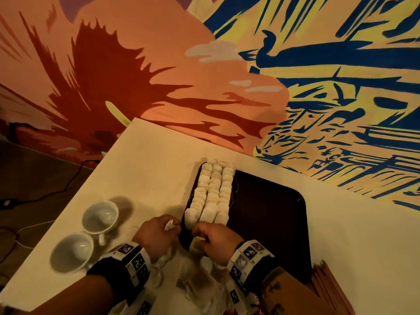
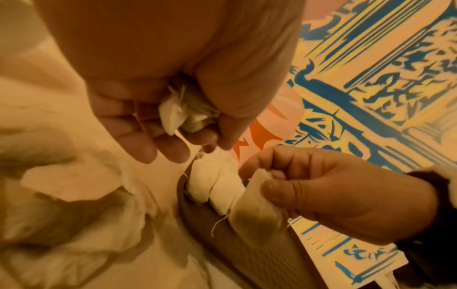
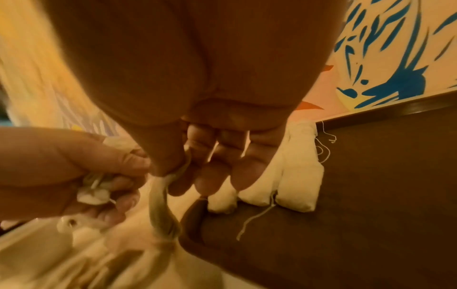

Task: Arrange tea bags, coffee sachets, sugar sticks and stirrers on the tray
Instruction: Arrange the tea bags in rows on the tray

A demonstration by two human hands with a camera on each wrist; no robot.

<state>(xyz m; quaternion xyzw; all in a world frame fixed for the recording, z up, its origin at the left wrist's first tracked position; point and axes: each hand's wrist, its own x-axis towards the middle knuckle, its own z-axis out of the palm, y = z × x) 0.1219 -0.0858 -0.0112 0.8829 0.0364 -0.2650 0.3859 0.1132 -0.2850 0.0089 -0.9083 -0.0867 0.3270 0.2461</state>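
Note:
A dark tray (image 1: 268, 212) lies on the white table (image 1: 147, 169). Three rows of white tea bags (image 1: 213, 194) stand along its left side. My right hand (image 1: 198, 235) hovers at the tray's near left corner. Its thumb and forefinger pinch a single tea bag (image 2: 254, 211), which hangs over the tray's edge (image 3: 160, 205). Just left of the tray, my left hand (image 1: 170, 226) grips a crumpled wad of white tags and strings (image 2: 183, 113). In the right wrist view the rows' near end (image 3: 284, 185) sits right beyond my right hand (image 3: 168, 172).
Two empty white cups (image 1: 100, 217) (image 1: 72, 251) stand at the table's left front. Loose tea bags (image 1: 195, 276) lie in a heap below my wrists. A brown box (image 1: 288, 294) and brown packets (image 1: 329, 289) sit at the near right. A painted wall rises behind.

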